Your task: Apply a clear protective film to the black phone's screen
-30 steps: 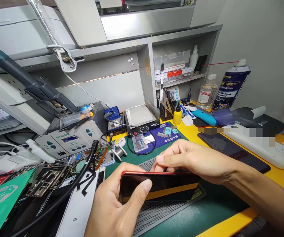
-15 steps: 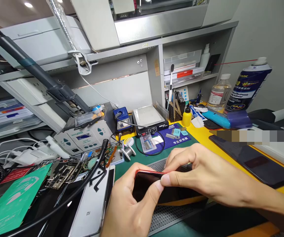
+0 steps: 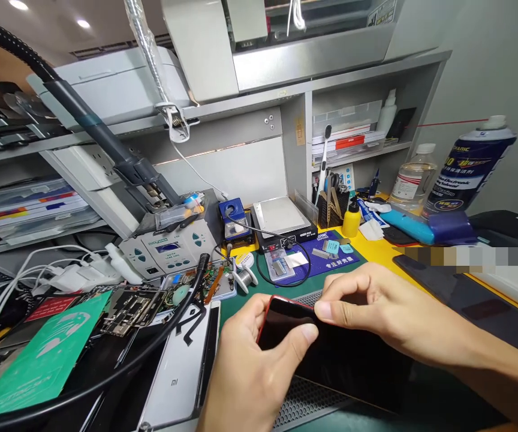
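A red-edged smartphone (image 3: 353,363) with a dark screen lies tilted between my two hands above a grey perforated pad (image 3: 306,402). My left hand (image 3: 259,366) grips its left end, thumb resting on the glass and fingers behind the edge. Along the far edge, my right hand (image 3: 380,303) pinches the phone, its thumb on the screen side and its other fingers mostly hidden behind. Both hands are closed on it. A white phone (image 3: 175,366) with a logo lies left of my left hand.
A black hose (image 3: 151,351) crosses the left side near circuit boards and a green packet (image 3: 47,354). Behind stand a solder spool (image 3: 244,280), a control unit (image 3: 169,247) and a yellow bottle (image 3: 351,221). A dark phone (image 3: 475,300) and a spray can (image 3: 470,162) are at right.
The phone has tipped so more of its dark screen faces me. My left thumb and right thumb have moved slightly apart. The view has shifted, so the bench appears further right and slightly lower.
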